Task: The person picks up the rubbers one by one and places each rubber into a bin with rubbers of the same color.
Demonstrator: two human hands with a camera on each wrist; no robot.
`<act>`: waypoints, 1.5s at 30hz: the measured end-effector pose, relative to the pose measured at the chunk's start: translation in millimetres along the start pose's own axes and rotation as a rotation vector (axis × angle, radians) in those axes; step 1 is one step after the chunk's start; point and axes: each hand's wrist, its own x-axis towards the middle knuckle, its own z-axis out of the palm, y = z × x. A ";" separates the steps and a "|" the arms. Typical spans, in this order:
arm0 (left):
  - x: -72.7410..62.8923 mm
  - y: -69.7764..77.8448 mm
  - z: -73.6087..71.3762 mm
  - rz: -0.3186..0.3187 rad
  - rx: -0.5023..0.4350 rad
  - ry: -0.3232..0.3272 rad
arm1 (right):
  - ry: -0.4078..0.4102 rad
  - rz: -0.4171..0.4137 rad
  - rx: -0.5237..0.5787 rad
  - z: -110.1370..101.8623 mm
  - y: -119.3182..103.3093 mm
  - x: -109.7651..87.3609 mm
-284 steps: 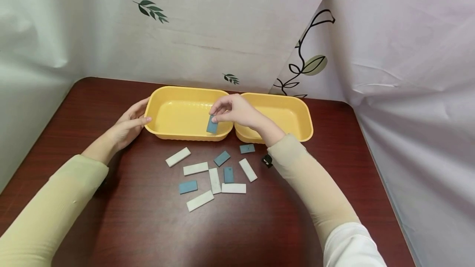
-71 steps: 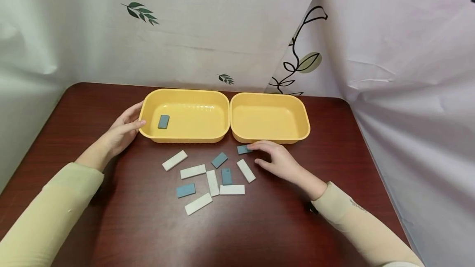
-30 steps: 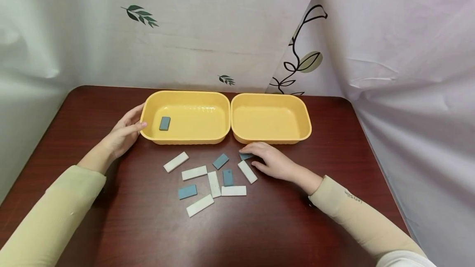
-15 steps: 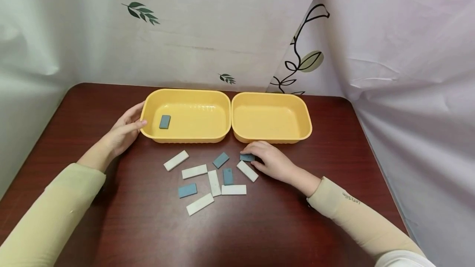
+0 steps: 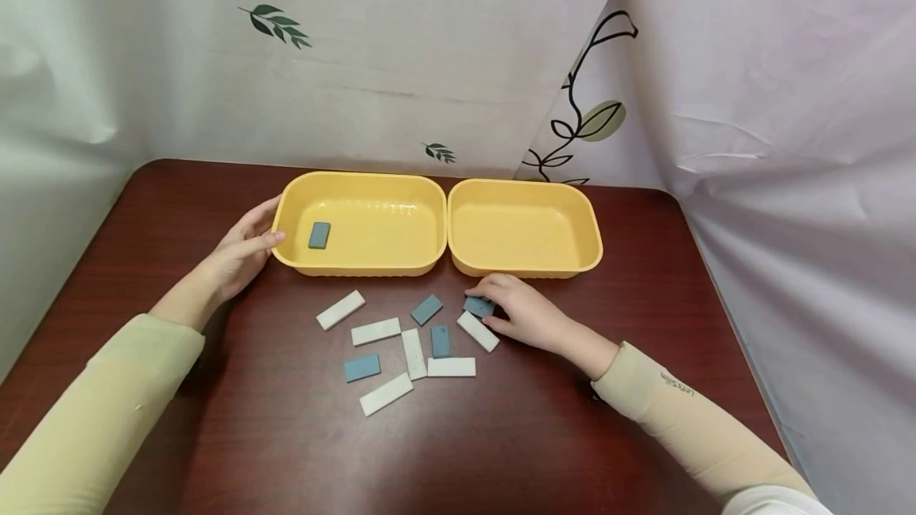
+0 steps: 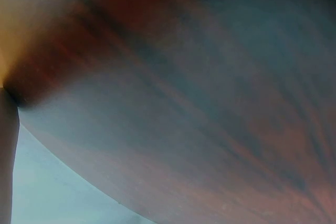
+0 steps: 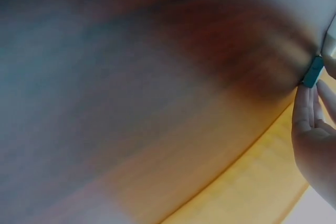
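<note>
My left hand (image 5: 239,257) holds the left end of the left yellow tray (image 5: 358,270), thumb over its rim. One flat blue block (image 5: 319,235) lies inside that tray. Just in front of the right yellow tray (image 5: 525,270), my right hand (image 5: 529,315) pinches another blue block (image 5: 478,307) between fingers and thumb. This block lies against the far end of a white block (image 5: 478,331). In the right wrist view the pinched blue block (image 7: 313,72) shows between the fingertips and thumb. The left wrist view is mostly a dark blur.
Several longer white blocks, one a slanted white block (image 5: 386,394), lie scattered on the dark red table (image 5: 501,451). Among them are a blue block (image 5: 426,310), an upright-lying blue block (image 5: 440,342) and a blue block (image 5: 362,367). White curtains (image 5: 401,62) surround the table.
The blue block first held over the left tray now lies in it. My right hand has moved to another blue block, which has shifted slightly toward me and turned. My left hand stays on the tray.
</note>
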 end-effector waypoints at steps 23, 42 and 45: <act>0.4 -0.3 -0.6 -0.005 0.030 0.006 | 0.071 0.005 0.019 -20.6 -20.2 1.1; 0.3 -1.1 -1.2 -0.003 0.018 0.004 | 0.141 -0.024 0.295 -35.1 -34.6 22.4; 0.4 -0.8 -0.9 -0.001 0.009 0.003 | 0.142 -0.042 0.309 -32.8 -36.7 26.9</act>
